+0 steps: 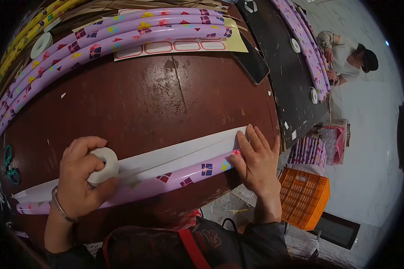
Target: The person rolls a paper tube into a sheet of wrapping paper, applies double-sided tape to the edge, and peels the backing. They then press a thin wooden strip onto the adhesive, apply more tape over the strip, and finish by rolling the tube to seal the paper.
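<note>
A roll of purple wrapping paper (pixel 188 175) with gift prints lies across the near part of the brown table, its white inner side (pixel 179 152) partly unrolled beyond it. My left hand (pixel 83 175) is closed around a roll of white tape (pixel 107 165) above the paper's left half; a metal bangle is on that wrist. Flat on the right end of the paper rests my right hand (pixel 258 157), fingers spread, the thumb on the purple roll. Nothing is gripped in it.
Several purple rolls (pixel 152 33) lie at the back on label sheets (pixel 184 46), beside a phone (pixel 253 65). Green scissors (pixel 11 165) lie far left. A dark table (pixel 283 58), an orange crate (pixel 304 197) and a co-worker (pixel 350 58) are on the right.
</note>
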Motion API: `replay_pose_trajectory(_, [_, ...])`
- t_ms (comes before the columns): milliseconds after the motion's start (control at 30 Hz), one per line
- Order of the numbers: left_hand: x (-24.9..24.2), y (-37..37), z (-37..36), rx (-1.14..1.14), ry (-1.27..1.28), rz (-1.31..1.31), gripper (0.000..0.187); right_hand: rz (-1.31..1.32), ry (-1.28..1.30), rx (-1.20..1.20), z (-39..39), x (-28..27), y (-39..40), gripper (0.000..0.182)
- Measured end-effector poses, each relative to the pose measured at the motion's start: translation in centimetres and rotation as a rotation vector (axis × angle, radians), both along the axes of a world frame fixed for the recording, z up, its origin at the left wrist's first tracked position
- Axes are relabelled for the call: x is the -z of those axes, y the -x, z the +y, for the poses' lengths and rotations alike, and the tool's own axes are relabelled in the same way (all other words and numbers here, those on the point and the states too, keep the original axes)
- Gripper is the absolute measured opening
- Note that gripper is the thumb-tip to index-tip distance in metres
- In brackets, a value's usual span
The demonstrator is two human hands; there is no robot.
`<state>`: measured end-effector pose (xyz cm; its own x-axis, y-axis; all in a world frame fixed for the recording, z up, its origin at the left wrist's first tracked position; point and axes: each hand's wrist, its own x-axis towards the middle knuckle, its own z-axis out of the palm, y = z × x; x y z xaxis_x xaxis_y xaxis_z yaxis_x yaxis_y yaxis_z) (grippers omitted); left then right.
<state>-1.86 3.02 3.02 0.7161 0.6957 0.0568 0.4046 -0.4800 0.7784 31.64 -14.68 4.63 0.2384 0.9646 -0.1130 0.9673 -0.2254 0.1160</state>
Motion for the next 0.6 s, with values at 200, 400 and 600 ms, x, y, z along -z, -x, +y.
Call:
replay_pose_trajectory(200, [-0.1,1.2,0.3,-0.014,-0.121,0.061,0.025,0.035,0.031,0.006,0.2,-0.2,0.0,0.066])
replay_pose_trajectory(400, [-0.4,0.5,0.7,-0.052,-0.324,0.164,0.028,0.020,0.018,0.014,0.3,-0.2,0.1,0.064])
replay_pose_trajectory(600, [-0.4,-0.2,0.3,-0.105,-0.482,0.248,0.026,0.017,0.019,0.001,0.4,-0.3,0.1,0.062])
